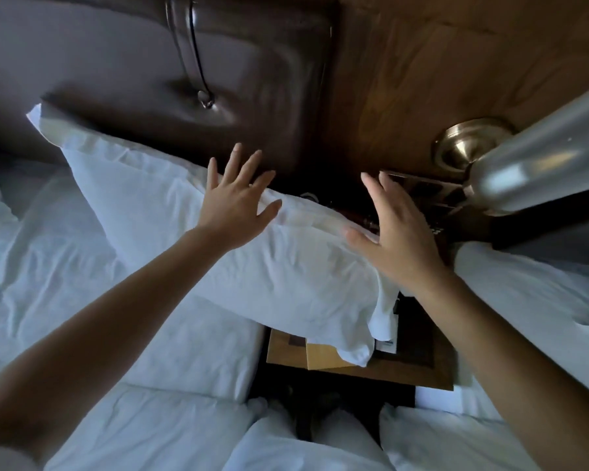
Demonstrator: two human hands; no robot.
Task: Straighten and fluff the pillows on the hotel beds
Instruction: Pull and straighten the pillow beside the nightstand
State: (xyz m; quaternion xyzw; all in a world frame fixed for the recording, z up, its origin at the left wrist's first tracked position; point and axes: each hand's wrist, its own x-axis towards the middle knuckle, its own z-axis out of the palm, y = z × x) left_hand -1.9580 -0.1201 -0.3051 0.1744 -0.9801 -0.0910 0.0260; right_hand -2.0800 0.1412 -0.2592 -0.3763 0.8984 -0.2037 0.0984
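A white pillow (pixel 170 226) lies slanted against the dark padded headboard (pixel 218 79) of the left bed, its right end hanging over the gap between the beds. My left hand (pixel 235 205) rests flat on the pillow's upper edge, fingers spread. My right hand (pixel 395 232) is open with fingers apart at the pillow's right end, just above or lightly touching the cloth. A second white pillow (pixel 524 294) lies on the right bed.
A dark wooden nightstand (pixel 419 365) with papers stands in the gap between the beds, partly under the pillow's drooping corner. A brass wall lamp with a silver shade (pixel 538 164) juts out at the right, close to my right hand. White bedding (pixel 82 300) covers the left bed.
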